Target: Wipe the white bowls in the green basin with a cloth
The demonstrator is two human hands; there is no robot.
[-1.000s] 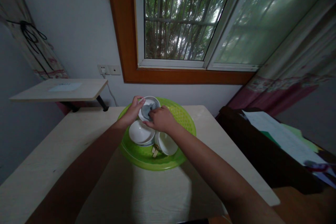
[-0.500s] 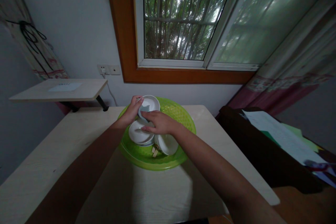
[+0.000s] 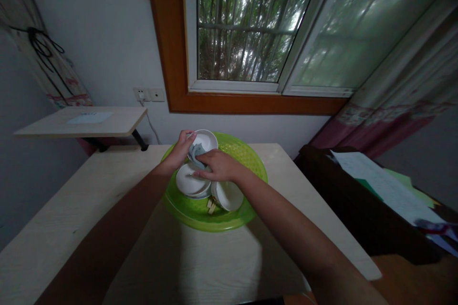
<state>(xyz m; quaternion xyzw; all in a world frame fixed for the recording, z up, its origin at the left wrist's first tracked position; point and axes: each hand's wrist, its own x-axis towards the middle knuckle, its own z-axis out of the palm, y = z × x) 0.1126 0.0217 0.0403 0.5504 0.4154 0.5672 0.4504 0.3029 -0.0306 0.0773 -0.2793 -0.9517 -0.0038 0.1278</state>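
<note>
At the back left of a round green basket (image 3: 214,224), my left hand (image 3: 182,147) grips the rim of a white bowl (image 3: 207,139), its fingers closed on the edge. My right hand (image 3: 220,166) presses a grey-blue cloth (image 3: 196,151) against the near side of that bowl, with the thumb stretched to the left. Below my right hand lie stacked white dishes (image 3: 189,182), partly covered by it. Another white bowl (image 3: 229,196) leans on its side to the right. Small light-wood pieces (image 3: 211,206) lie between the two, too small to name surely.
The basket stands on a pale wooden table (image 3: 222,262) near the wall and window. A raised shelf (image 3: 89,124) with a paper on it is at the left. On the right, a dark piece of furniture (image 3: 332,200) holds papers (image 3: 382,183).
The cloth has shifted and bunched slightly under my right hand, whose fingers have moved a little to the right. My left hand stays on the bowl's rim.
</note>
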